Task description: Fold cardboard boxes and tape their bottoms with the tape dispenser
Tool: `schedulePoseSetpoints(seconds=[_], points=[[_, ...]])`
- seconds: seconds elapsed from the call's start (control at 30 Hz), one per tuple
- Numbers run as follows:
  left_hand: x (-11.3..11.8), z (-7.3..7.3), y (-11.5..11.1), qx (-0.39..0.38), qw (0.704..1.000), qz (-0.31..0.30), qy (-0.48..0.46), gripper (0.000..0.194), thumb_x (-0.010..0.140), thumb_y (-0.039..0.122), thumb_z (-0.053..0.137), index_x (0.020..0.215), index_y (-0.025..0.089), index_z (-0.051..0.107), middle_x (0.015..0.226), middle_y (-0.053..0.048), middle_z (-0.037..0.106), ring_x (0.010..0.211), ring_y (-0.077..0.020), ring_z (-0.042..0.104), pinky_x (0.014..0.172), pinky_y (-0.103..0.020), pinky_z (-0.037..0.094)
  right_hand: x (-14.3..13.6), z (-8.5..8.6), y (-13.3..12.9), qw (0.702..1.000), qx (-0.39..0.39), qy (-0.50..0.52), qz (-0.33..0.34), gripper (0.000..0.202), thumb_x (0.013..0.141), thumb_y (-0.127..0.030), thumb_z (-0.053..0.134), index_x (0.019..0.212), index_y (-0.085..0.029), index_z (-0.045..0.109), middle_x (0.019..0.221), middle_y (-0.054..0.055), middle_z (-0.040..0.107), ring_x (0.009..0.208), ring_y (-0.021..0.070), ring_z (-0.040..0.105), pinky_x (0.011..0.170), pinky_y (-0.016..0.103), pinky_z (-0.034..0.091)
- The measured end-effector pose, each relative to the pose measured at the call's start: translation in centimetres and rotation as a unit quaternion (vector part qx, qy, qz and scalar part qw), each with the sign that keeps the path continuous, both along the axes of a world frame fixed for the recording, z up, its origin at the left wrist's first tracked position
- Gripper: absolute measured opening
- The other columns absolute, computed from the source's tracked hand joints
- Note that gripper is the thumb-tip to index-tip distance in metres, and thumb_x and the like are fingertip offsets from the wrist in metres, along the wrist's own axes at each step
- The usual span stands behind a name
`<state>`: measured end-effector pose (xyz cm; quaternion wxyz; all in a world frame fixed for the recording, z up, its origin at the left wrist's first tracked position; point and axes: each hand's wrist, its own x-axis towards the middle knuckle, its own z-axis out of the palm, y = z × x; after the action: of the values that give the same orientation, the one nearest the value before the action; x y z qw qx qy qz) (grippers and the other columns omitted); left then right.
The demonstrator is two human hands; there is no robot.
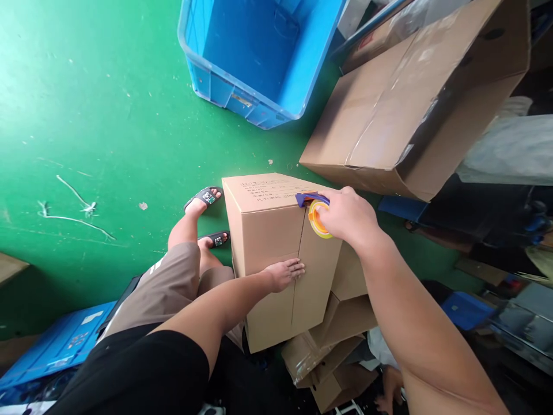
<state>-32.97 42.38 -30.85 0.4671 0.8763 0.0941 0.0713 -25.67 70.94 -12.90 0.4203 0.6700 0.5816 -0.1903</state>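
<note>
A closed cardboard box (270, 236) stands before me, with printed writing on one side and a seam running along its top. My left hand (285, 274) lies flat on the top, fingers stretched across the seam. In my right hand (348, 213) is a tape dispenser (319, 218) with a blue-purple frame and a yellow-orange roll. Its blue end touches the box near the far end of the seam, at the edge by the printed side. Whether tape is stuck there I cannot tell.
A blue plastic crate (250, 95) stands on the green floor beyond the box. To the right lies a large open carton (389, 109). More cardboard (332, 351) is stacked close by. Another person's hand (391, 389) shows at the bottom. White string (80, 219) lies on the left.
</note>
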Motion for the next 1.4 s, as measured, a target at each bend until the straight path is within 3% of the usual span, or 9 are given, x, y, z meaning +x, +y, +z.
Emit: schedulePoseSetpoints(seconds=[0.17,0.37,0.57,0.67,0.8,0.97,1.17,1.3,1.4], points=[[0.1,-0.3,0.0,0.018,1.0,0.006,-0.013,0.061,0.086,0.017,0.053,0.142,0.02,0.077,0.163,-0.005,0.061,0.162,-0.0197,0.044,0.139,-0.041,0.031,1.6,-1.4,-5.7,0.986,0.153,0.058,0.018,0.051,0.099,-0.036,0.055,0.145,-0.022,0.072,0.122,0.017,0.064,0.106,0.0329,0.066,0.088,0.044,0.055],[0.0,0.2,0.7,-0.024,0.999,-0.034,0.016,0.066,0.088,0.016,0.048,0.149,0.021,0.071,0.166,-0.001,0.058,0.164,-0.0166,0.039,0.141,-0.041,0.023,2.9,-4.3,-12.8,0.929,0.345,0.135,0.011,0.046,0.1,-0.033,0.054,0.139,-0.017,0.072,0.127,0.02,0.061,0.117,0.0341,0.063,0.099,0.05,0.059],[-0.5,1.1,1.3,-0.133,0.99,-0.022,0.048,0.068,0.086,0.012,0.047,0.148,0.024,0.072,0.165,0.001,0.059,0.164,-0.0117,0.038,0.138,-0.031,0.017,2.7,-6.2,-16.3,0.905,0.395,0.156,-0.042,0.049,0.098,-0.034,0.055,0.143,-0.018,0.068,0.133,0.021,0.057,0.123,0.0347,0.063,0.096,0.05,0.061],[-0.5,1.1,1.0,-0.156,0.987,0.003,0.04,0.07,0.082,0.01,0.046,0.144,0.025,0.074,0.161,0.002,0.063,0.161,-0.0109,0.042,0.135,-0.033,0.022,2.6,-5.8,-16.1,0.914,0.374,0.143,-0.067,0.051,0.097,-0.04,0.057,0.142,-0.019,0.066,0.135,0.021,0.057,0.121,0.0355,0.063,0.095,0.051,0.06],[-0.4,0.7,0.5,-0.132,0.989,0.059,-0.012,0.063,0.078,0.011,0.048,0.129,0.027,0.081,0.151,0.002,0.072,0.154,-0.0148,0.053,0.13,-0.031,0.035,2.5,-4.4,-13.1,0.941,0.29,0.141,-0.105,0.051,0.096,-0.051,0.06,0.137,-0.021,0.063,0.127,0.017,0.064,0.111,0.0336,0.065,0.092,0.049,0.058],[-0.6,0.9,0.6,-0.19,0.981,0.039,-0.007,0.063,0.082,0.007,0.045,0.135,0.02,0.076,0.159,-0.002,0.065,0.158,-0.0174,0.047,0.133,-0.031,0.026,2.1,-3.8,-9.9,0.966,0.198,0.119,-0.118,0.057,0.099,-0.046,0.056,0.151,-0.022,0.059,0.114,0.013,0.069,0.091,0.0276,0.066,0.076,0.038,0.053],[-0.8,1.8,1.6,-0.283,0.958,0.034,0.009,0.065,0.081,0.007,0.045,0.129,0.031,0.08,0.154,0.002,0.069,0.158,-0.0201,0.05,0.135,-0.032,0.032,2.3,-4.2,-10.9,0.956,0.235,0.14,-0.107,0.06,0.1,-0.043,0.055,0.155,-0.021,0.062,0.119,0.014,0.069,0.096,0.028,0.07,0.075,0.039,0.055],[-0.5,3.0,2.5,-0.277,0.96,0.043,0.019,0.062,0.082,0.006,0.046,0.128,0.031,0.081,0.146,0.0,0.074,0.154,-0.0197,0.054,0.133,-0.034,0.037,2.4,-4.7,-11.3,0.955,0.247,0.128,-0.1,0.059,0.099,-0.043,0.056,0.152,-0.019,0.065,0.12,0.014,0.07,0.094,0.0277,0.071,0.072,0.038,0.055],[-0.8,4.1,3.9,-0.239,0.97,0.013,0.054,0.056,0.086,0.007,0.047,0.122,0.033,0.082,0.144,0.0,0.076,0.153,-0.0192,0.056,0.133,-0.036,0.038,2.5,-4.9,-11.3,0.955,0.252,0.124,-0.092,0.059,0.099,-0.043,0.057,0.153,-0.02,0.065,0.118,0.013,0.071,0.09,0.0261,0.07,0.071,0.037,0.054]])
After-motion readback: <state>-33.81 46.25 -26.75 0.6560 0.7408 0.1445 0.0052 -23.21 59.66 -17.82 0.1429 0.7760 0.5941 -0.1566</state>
